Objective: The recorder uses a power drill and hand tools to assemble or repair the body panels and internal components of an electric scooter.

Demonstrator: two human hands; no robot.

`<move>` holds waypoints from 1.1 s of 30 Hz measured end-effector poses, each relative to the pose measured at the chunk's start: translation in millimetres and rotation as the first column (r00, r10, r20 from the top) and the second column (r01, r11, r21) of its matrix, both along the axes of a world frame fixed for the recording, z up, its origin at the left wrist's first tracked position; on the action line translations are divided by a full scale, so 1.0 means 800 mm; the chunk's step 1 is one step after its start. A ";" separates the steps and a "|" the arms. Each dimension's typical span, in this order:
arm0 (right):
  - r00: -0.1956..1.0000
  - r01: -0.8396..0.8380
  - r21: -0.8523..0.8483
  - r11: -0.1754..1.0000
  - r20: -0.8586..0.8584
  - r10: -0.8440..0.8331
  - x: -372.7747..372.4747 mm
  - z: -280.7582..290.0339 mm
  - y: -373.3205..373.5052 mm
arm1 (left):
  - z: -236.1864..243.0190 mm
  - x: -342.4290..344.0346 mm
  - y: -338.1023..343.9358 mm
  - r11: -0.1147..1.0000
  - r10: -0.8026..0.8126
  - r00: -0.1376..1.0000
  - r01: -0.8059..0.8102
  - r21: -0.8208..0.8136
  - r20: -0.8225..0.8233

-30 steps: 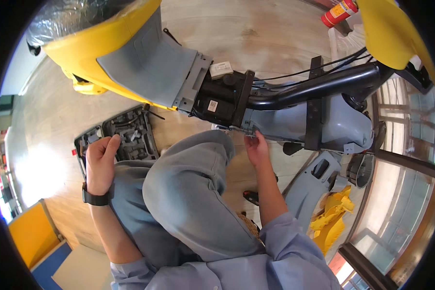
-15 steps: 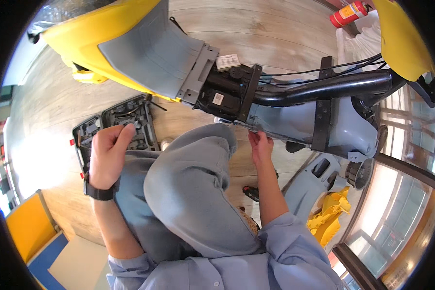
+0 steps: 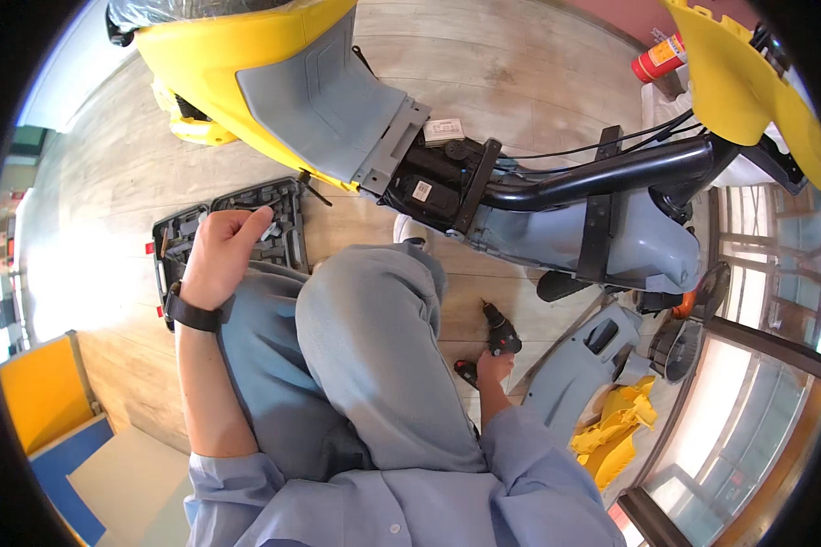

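My right hand (image 3: 495,369) is closed round the handle of a black cordless drill (image 3: 502,334), low by the wooden floor. The drill's bit points away from me, and part of its red and black base shows left of my fingers. Over my left thigh, my left hand (image 3: 223,251) is closed with the thumb stretched out along the top; whatever its curled fingers hold, if anything, is hidden. Beyond my knees stands a partly stripped scooter with a yellow and grey seat body (image 3: 315,100), a black frame tube (image 3: 602,173) and a grey floor panel (image 3: 547,239).
An open black tool case (image 3: 287,205) lies beyond my left hand. Right of the drill are a loose grey panel (image 3: 570,365) and yellow plastic pieces (image 3: 616,428). A red fire extinguisher (image 3: 659,59) stands at the far right. A small white-labelled box (image 3: 442,131) rests on the scooter.
My right hand has left the edge of the scooter's floor panel, come down toward me and taken hold of the drill. My left hand keeps its closed shape. The view has shifted slightly.
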State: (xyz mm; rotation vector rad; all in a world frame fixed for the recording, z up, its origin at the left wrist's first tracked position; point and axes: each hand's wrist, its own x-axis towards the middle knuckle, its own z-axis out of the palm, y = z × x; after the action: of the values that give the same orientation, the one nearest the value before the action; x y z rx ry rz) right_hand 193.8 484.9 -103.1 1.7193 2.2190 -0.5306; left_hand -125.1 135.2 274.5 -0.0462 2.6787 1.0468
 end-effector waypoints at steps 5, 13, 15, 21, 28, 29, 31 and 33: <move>0.924 0.374 -0.258 0.891 0.183 -0.335 0.020 -0.024 0.037 | 0.005 0.007 -0.003 0.999 0.037 0.999 -0.038 -0.021 -0.030; 0.979 0.194 -0.430 0.882 0.143 -0.146 0.038 -0.090 0.053 | 0.014 0.034 -0.038 0.982 0.178 0.980 -0.183 -0.050 -0.088; 0.988 0.150 -0.476 0.866 0.088 -0.123 0.055 -0.113 0.066 | 0.016 0.042 -0.050 0.977 0.213 0.970 -0.210 0.034 -0.120; 0.991 -0.109 -0.378 0.919 -0.113 0.071 0.065 -0.130 0.068 | 0.026 0.063 -0.066 0.946 0.325 0.932 -0.317 0.072 -0.161; 0.837 0.138 -0.874 0.465 -0.148 -0.526 0.018 -0.062 0.045 | 0.034 0.081 -0.078 0.950 0.308 0.932 -0.311 0.013 -0.193; 0.762 0.171 -0.952 0.252 -0.034 -0.647 0.015 -0.050 0.054 | 0.030 0.079 -0.074 0.954 0.290 0.936 -0.299 -0.017 -0.202; 0.686 0.146 -0.989 0.017 0.089 -0.722 0.008 -0.029 0.058 | 0.048 0.085 -0.070 0.954 0.242 0.945 -0.273 -0.126 -0.218; 0.672 0.163 -0.986 -0.017 0.124 -0.730 0.010 -0.009 0.070 | 0.073 0.096 -0.052 0.964 0.186 0.964 -0.216 -0.153 -0.191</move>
State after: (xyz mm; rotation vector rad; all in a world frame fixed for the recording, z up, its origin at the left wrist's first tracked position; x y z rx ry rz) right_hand 202.0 540.5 -110.5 1.4374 0.6217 -2.1626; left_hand -48.3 93.5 333.0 -0.2788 2.9712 0.9080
